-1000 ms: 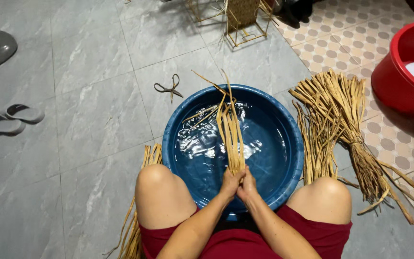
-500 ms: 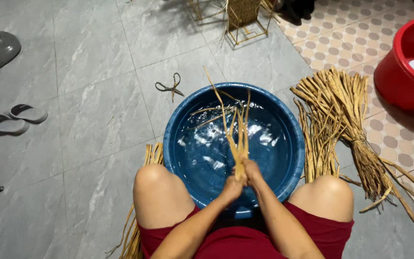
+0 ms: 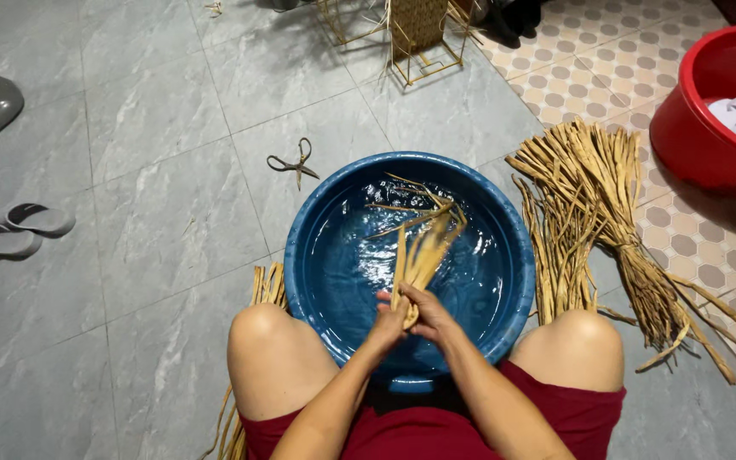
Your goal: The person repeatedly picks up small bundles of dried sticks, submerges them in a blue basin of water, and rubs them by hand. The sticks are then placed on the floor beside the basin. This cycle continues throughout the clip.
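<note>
Down between the knees, both hands meet over the near side of the blue basin (image 3: 504,255), which holds water. The left hand (image 3: 388,326) and right hand (image 3: 430,313) have their fingers curled tight round the lower end of a small bundle of straw strands (image 3: 419,251); the strands rise from the grip and fan out toward the far right over the water, with a few loose ones lying across the surface beyond them.

Around the basin lie other things. A large sheaf of dry straw (image 3: 594,213) sprawls on the floor just right of the basin, tied near its lower end (its loose tips reach past the right knee). Another thin bunch of straw (image 3: 267,285) lies by the left knee, touching the basin's side and partly hidden by the leg. A pair of scissors (image 3: 294,162) rests on the grey tiles just beyond the basin's far left rim. A red tub (image 3: 692,111) with white cloth in it stands at the far right, well apart. 2 sandals (image 3: 17,230) sit at the far left, and a wire frame with woven work (image 3: 415,34) stands at the top. Nothing lies between the hands and the water.

Against the frame 0.5 s ago, the strands have tipped from nearly upright to a lean toward the right, and the hands sit slightly lower.
</note>
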The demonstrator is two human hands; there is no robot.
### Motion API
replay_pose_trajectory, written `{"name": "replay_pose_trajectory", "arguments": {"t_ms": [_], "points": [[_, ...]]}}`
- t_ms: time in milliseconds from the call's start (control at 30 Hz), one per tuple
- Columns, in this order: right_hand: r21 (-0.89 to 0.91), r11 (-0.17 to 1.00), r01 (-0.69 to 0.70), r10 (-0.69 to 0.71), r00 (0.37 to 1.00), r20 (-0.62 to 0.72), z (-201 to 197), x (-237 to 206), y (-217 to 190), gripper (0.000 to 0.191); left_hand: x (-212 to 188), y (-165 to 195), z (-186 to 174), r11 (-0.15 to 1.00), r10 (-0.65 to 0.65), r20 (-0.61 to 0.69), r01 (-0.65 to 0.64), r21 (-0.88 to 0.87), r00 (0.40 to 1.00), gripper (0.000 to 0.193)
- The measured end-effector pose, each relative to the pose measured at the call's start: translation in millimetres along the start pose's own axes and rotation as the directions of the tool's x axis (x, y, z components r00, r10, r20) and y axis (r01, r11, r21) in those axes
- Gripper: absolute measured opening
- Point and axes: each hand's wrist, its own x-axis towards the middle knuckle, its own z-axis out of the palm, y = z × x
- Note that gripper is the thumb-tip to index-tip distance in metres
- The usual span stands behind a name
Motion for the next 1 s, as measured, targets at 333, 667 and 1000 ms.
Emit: {"name": "replay_pose_trajectory", "arguments": {"t_ms": [333, 667, 1000], "points": [[0.162, 0.952, 0.258, -0.207, 0.938, -0.28, -54.9, 23.6, -60.3, 0.03, -64.9, 1.3, 21.7, 0.89, 0.297, 0.221, -0.353, 0.289, 0.929, 0.066], [0.143, 0.984, 0.103, -0.099, 0.995, -0.031, 2.0, 3.3, -25.8, 0.042, -25.1, 14.7, -28.9, 0.995, 0.051, 0.079, -0.044, -0.089, 0.996, 0.042], [0.138, 0.967, 0.216, -0.17, 0.943, -0.285, -42.0, 23.7, -52.6, 0.018, -46.0, -19.9, 26.7, 0.925, 0.189, 0.194, -0.24, 0.293, 0.963, 0.066]]}}
